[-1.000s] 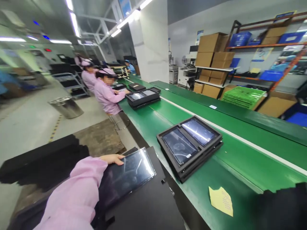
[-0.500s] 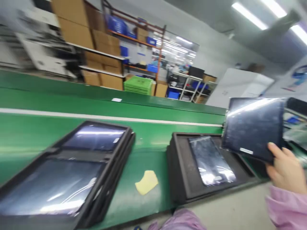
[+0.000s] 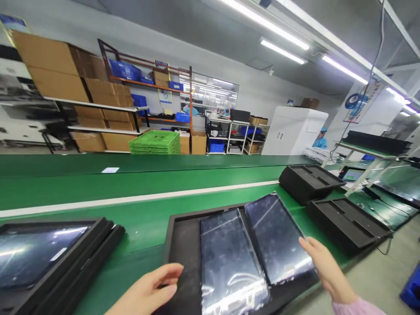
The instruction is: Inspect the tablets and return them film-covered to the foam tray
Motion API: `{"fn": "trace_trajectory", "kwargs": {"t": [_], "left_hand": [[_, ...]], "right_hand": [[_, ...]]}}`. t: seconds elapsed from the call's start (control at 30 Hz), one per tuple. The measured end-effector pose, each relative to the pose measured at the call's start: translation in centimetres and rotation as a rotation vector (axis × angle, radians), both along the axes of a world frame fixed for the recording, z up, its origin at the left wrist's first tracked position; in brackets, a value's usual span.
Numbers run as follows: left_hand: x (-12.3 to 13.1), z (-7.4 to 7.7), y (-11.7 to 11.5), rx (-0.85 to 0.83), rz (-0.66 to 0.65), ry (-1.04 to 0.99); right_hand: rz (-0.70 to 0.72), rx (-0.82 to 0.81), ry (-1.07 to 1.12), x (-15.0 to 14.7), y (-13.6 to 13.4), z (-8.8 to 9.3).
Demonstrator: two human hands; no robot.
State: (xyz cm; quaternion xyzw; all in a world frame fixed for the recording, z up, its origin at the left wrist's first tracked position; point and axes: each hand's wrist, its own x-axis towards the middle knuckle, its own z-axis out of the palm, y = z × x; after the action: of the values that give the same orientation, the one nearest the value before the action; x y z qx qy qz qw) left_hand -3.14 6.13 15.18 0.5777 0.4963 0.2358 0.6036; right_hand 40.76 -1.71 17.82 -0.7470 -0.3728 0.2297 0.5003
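From the head camera, a black foam tray (image 3: 187, 258) lies on a green conveyor belt (image 3: 131, 192), its lower edge cut off by the bottom of the frame. Two dark, glossy rectangular display panels lie side by side on it. The left one, a film-wrapped glass panel (image 3: 229, 262), has clear plastic film shining at its near end, and glare hides part of its surface. The right one, a dark glass panel (image 3: 275, 236), sits close against it, angled and reaching past the tray's far edge.

The person's right hand (image 3: 323, 267) has its fingers (image 3: 305, 245) against the near side of that panel. The thumb side is hard to make out, so whether it is gripping cannot be told. Only the wrist and a pink sleeve (image 3: 354, 307) show below it, cut off by the frame. The left hand (image 3: 147, 288) is open, fingers spread over the foam just beside the wrapped panel, apparently not touching it.

To the right sit two black foam trays (image 3: 310, 183) (image 3: 348, 225). At the left edge, a black-framed stack with a glass panel (image 3: 49, 258) runs out of frame. Far beyond, a person in blue (image 3: 320, 139) is mostly hidden by a white cabinet (image 3: 293, 131)
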Motion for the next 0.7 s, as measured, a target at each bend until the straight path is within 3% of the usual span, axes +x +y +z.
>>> {"fn": "trace_trajectory", "kwargs": {"t": [0.1, 0.2, 0.3, 0.37, 0.47, 0.53, 0.6, 0.7], "left_hand": [[7.4, 0.0, 3.3, 0.249, 0.012, 0.185], [12.1, -0.8, 6.2, 0.545, 0.093, 0.377], [15.3, -1.6, 8.1, 0.731, 0.137, 0.484], [17.1, -2.0, 8.9, 0.785, 0.099, 0.493], [18.8, -2.2, 9.5, 0.829, 0.078, 0.478], [18.9, -2.3, 9.5, 0.835, 0.096, 0.456], [18.3, -2.4, 9.2, 0.817, 0.108, 0.427], [16.6, -2.4, 8.6, 0.755, 0.134, 0.368]], "right_hand": [[0.149, -0.077, 0.224, 1.3, 0.3, -2.4], [0.270, -0.109, 0.319, 2.2, 0.4, -3.9], [0.380, -0.117, 0.286, 2.1, 0.8, -5.3], [0.391, -0.064, 0.089, 1.4, 1.2, -6.1], [0.393, 0.094, -0.410, -0.1, 1.8, -6.2], [0.483, 0.113, -0.588, -1.5, 2.5, -5.3], [0.627, -0.012, -0.499, -3.2, 3.8, -4.1], [0.824, -0.332, -0.132, -6.1, 6.3, -2.7]]}}
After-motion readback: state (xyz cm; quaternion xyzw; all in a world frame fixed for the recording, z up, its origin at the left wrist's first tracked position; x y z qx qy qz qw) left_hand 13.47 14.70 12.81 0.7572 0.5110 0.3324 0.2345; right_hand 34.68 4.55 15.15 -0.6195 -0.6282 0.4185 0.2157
